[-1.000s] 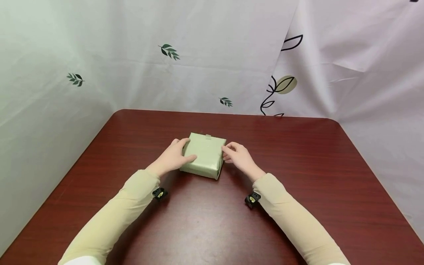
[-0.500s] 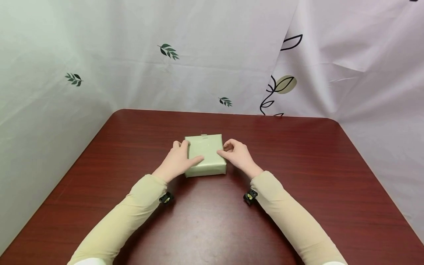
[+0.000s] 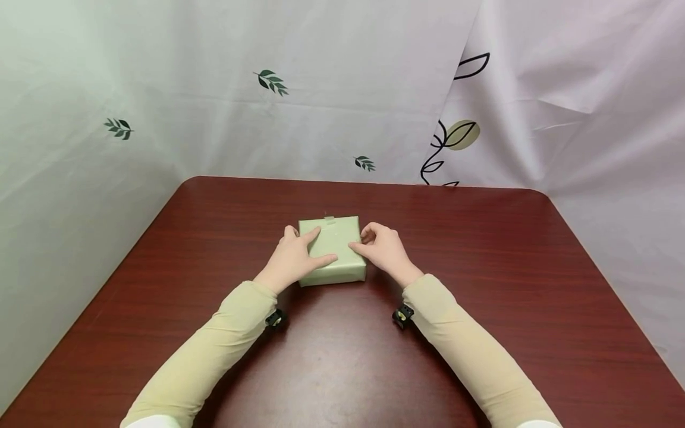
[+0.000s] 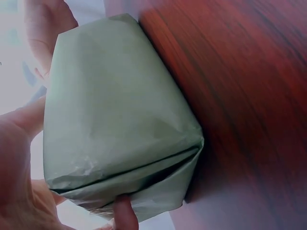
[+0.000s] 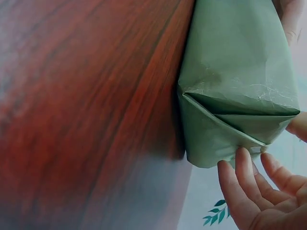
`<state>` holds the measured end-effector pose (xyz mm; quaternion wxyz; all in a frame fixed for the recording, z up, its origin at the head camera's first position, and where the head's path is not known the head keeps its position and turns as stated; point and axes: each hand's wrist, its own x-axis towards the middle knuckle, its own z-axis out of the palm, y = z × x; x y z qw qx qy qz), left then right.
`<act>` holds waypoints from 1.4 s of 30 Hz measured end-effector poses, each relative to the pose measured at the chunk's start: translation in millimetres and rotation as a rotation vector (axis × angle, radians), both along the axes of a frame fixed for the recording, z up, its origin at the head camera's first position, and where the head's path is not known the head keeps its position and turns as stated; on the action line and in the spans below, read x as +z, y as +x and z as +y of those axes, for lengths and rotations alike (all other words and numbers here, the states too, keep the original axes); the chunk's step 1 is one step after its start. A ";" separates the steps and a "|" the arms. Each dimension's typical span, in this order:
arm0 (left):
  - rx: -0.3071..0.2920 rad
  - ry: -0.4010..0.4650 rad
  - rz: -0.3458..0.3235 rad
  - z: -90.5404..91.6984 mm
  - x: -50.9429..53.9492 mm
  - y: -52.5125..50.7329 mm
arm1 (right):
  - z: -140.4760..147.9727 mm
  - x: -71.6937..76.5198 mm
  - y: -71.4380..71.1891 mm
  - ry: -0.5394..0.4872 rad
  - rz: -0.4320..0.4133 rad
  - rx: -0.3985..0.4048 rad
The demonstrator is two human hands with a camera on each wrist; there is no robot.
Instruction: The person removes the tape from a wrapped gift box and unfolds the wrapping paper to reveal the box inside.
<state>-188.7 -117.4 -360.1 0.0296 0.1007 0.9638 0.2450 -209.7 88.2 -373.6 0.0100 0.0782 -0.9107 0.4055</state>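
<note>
Sliding further inward since the earlier frame, the left hand [image 3: 291,257] is spreading its thumb and index finger over the square, pale green paper-wrapped box [image 3: 339,241], which is now sitting straighter on the glossy reddish-brown wood-grained table [image 3: 342,356]. One left fingertip is pressing the left end fold [image 4: 163,182]. The right hand [image 3: 386,249] is resting its thumb on the top edge, bent fingers touching the right end fold [image 5: 220,129]; whether it is pinching paper, I cannot tell. Wrapping is looking mostly done, a small translucent tape strip [image 3: 329,220] showing at the far edge; both end folds are gaping, so securing them is probably remaining
</note>
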 end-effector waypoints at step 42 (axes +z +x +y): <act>-0.028 -0.161 0.100 9.9 1.7 12.9 | -2.0 4.6 2.8 0.106 0.112 0.042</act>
